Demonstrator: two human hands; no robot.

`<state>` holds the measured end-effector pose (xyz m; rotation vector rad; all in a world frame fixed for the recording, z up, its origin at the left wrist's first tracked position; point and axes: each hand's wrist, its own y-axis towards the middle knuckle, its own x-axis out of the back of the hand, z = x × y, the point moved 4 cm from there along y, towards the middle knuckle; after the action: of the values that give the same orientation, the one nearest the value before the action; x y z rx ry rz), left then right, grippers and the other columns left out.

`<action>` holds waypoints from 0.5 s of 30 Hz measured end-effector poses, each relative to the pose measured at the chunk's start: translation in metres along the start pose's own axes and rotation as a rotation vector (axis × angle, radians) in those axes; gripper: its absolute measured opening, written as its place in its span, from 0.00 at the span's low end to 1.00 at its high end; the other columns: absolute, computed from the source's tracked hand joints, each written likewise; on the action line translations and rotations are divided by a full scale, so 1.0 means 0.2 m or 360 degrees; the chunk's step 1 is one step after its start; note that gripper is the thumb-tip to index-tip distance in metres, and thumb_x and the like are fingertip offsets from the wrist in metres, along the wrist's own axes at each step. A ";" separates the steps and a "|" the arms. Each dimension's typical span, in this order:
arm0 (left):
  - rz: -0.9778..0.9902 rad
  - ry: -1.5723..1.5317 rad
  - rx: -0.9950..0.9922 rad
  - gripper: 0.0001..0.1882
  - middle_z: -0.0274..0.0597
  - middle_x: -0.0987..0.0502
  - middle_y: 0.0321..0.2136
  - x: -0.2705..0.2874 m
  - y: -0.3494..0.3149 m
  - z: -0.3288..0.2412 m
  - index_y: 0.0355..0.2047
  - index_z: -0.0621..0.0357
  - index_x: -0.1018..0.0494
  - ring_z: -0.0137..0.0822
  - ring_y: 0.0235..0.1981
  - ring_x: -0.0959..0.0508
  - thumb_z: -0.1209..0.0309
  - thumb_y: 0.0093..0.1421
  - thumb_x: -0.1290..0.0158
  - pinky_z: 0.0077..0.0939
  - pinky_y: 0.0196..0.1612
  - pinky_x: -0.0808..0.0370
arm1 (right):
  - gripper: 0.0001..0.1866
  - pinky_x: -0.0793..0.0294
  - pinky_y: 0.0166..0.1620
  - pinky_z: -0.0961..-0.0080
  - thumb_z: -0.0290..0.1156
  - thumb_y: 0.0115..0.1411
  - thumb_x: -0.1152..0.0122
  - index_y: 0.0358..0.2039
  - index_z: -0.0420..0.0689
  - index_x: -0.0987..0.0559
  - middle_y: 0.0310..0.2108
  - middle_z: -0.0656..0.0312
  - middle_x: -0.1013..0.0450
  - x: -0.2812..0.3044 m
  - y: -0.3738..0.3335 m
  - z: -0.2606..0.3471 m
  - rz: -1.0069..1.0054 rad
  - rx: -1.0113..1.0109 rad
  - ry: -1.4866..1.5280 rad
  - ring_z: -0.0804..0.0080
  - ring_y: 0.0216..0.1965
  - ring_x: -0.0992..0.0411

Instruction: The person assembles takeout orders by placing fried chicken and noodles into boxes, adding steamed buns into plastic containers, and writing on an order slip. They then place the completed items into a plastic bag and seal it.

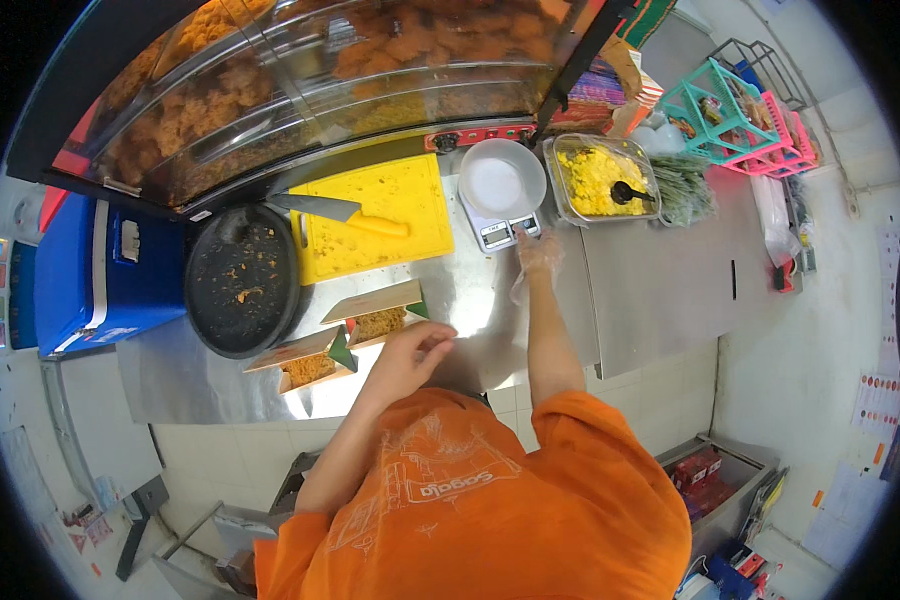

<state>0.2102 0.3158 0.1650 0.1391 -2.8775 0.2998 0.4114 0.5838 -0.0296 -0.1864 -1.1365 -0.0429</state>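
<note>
My right hand, in a clear plastic glove, reaches to the front of a small kitchen scale, its fingertips at the buttons beside the display. A round white plastic bowl sits on the scale. My left hand is bare and holds nothing; its fingers are loosely bent, with the thumb apart. It hovers just right of two open cardboard food boxes, a nearer box and a farther box, both with brown crumbly food inside. Their lids stand tilted back.
A yellow cutting board with a yellow-handled knife lies behind the boxes. Left are a round black tray and a blue cooler box. A clear tub of yellow food with a black spoon stands right. A glass case of fried food bounds the back.
</note>
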 end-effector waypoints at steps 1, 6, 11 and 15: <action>-0.0040 0.0059 0.0010 0.10 0.45 0.17 0.35 0.06 -0.04 0.00 0.45 0.63 0.22 0.32 0.38 0.18 0.75 0.64 0.44 0.25 0.43 0.22 | 0.51 0.34 0.64 0.63 0.70 0.54 0.42 0.61 0.36 0.29 0.59 0.45 0.29 -0.05 0.05 -0.04 0.0083 -0.0101 -0.0060 0.50 0.60 0.30; -0.0573 -0.0093 0.0195 0.11 0.43 0.17 0.36 0.46 -0.21 0.03 0.46 0.64 0.23 0.29 0.38 0.19 0.75 0.65 0.45 0.26 0.42 0.22 | 0.57 0.40 0.68 0.61 0.68 0.49 0.34 0.66 0.34 0.36 0.66 0.43 0.37 -0.27 0.27 -0.18 0.0402 -0.0107 -0.0199 0.51 0.67 0.38; -0.1159 -0.0094 0.0067 0.14 0.42 0.19 0.42 1.11 -0.26 0.09 0.51 0.66 0.26 0.27 0.45 0.21 0.76 0.66 0.47 0.22 0.49 0.25 | 0.36 0.28 0.58 0.65 0.52 0.52 0.27 0.54 0.38 0.21 0.57 0.39 0.28 -0.34 0.45 -0.27 0.0766 0.0212 0.0177 0.56 0.57 0.27; -0.1772 0.0420 -0.0089 0.29 0.55 0.24 0.49 1.81 -0.08 0.17 0.58 0.68 0.34 0.45 0.50 0.22 0.71 0.59 0.41 0.34 0.56 0.26 | 0.46 0.28 0.57 0.59 0.65 0.56 0.37 0.55 0.31 0.25 0.53 0.37 0.26 -0.18 0.38 -0.24 0.0359 -0.0075 0.0065 0.48 0.56 0.28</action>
<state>-0.1458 0.2676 0.2269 1.4559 -2.1197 0.0045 0.4496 0.6478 -0.0908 -0.3532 -1.0684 0.1264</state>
